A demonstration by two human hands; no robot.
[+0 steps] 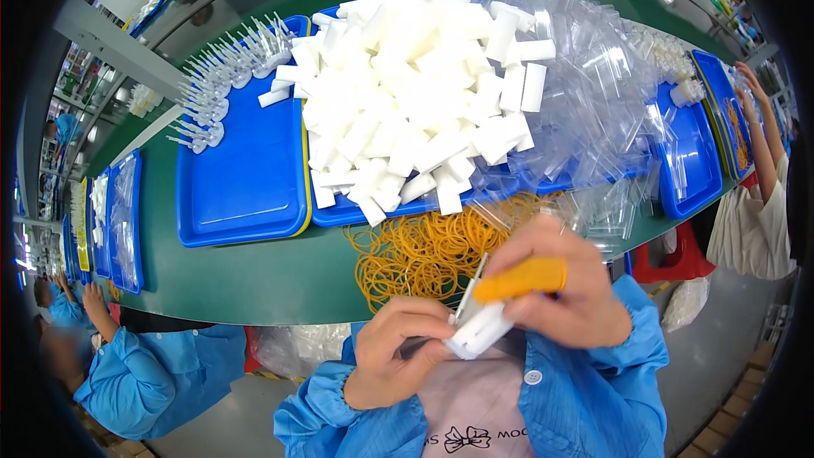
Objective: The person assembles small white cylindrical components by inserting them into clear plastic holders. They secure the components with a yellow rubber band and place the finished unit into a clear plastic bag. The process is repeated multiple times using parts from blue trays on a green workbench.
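My left hand (392, 354) grips the lower end of a small white plastic block (480, 328) close to my chest. My right hand (555, 284) closes over the same piece from above; its index finger wears an orange finger cot (519, 281). A thin white stem (472, 288) sticks up from the block between my fingers. Just beyond my hands lies a loose heap of yellow rubber bands (424, 250) on the green table (229, 276).
A large pile of white blocks (407, 93) fills a blue tray (339, 212). Another blue tray (242, 170) holds white stemmed parts (216, 85). Clear plastic sleeves (593, 93) heap on the right. Co-workers in blue sit at lower left (144, 373) and at right (759, 195).
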